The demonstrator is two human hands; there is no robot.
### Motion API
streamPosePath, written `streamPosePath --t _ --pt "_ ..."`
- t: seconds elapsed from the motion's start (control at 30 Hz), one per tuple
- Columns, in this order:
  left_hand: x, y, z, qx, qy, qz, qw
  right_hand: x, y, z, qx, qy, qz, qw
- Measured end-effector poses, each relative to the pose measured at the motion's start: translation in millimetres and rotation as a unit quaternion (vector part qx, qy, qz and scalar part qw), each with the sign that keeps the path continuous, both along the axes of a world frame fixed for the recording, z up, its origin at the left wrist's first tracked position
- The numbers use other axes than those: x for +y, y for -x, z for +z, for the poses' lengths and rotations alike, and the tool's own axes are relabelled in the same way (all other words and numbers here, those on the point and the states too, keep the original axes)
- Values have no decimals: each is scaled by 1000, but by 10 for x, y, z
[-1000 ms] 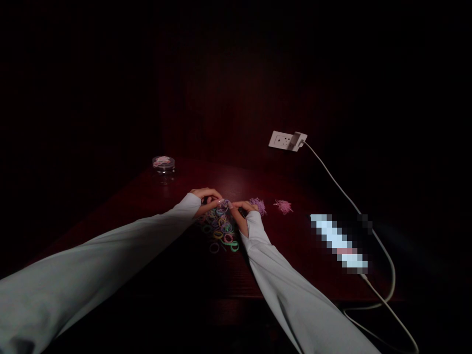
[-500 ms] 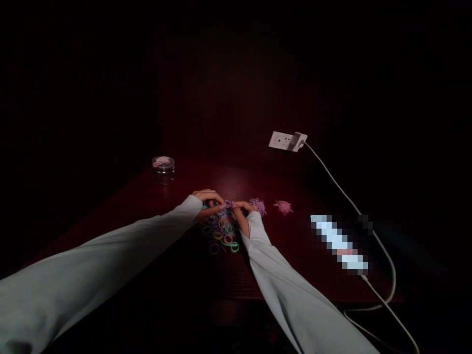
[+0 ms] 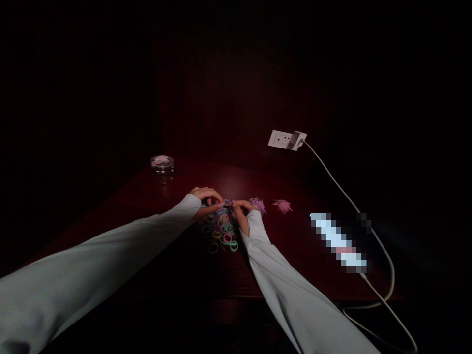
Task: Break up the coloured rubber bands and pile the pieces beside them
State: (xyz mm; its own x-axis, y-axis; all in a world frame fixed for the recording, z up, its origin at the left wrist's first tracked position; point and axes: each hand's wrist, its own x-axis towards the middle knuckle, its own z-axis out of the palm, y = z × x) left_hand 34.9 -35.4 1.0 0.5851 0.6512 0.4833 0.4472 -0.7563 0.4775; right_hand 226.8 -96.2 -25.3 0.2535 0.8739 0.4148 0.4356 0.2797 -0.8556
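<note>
My left hand (image 3: 206, 198) and my right hand (image 3: 241, 209) meet over a pile of colourful hair ties (image 3: 224, 227) on the dark red table. Between the pinched fingertips of both hands is a small purple hair tie (image 3: 227, 202). Below and between my wrists, the loose ties lie in green, yellow, pink, blue and purple rings. Just beyond my right hand sits a clump of purple shredded strands (image 3: 258, 205). A similar pink clump (image 3: 282, 206) lies farther right. My left palm hides part of the pile.
A clear round jar (image 3: 162, 164) stands at the back left. On the right lies a lit, blurred phone (image 3: 337, 241) with a white cable (image 3: 383, 250) running to a charger (image 3: 298, 139) in the wall socket (image 3: 279, 139). The surroundings are very dark.
The view has shifted slightly. Both hands stay pinched at nearly the same spot over the pile, with only slight finger movement.
</note>
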Motion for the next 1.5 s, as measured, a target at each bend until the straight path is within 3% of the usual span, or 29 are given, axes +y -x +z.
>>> streamPosePath --t 0.33,0.7,0.97,1.2,1.5 --pt "36 -22 -60 -17 17 27 999 8 1 6 -6 0 -1 1000" --pt "2 -25 -41 -17 41 -39 998 -37 14 69 -16 -4 6 1000" --pt "-53 -7 -5 36 -3 -31 999 -57 59 48 -27 -17 36 999" --pt "-40 5 -32 20 -47 -14 999 -52 72 48 -24 -15 19 999" --pt "-42 18 -44 19 -44 -6 999 60 -55 8 11 -7 -17 1000"
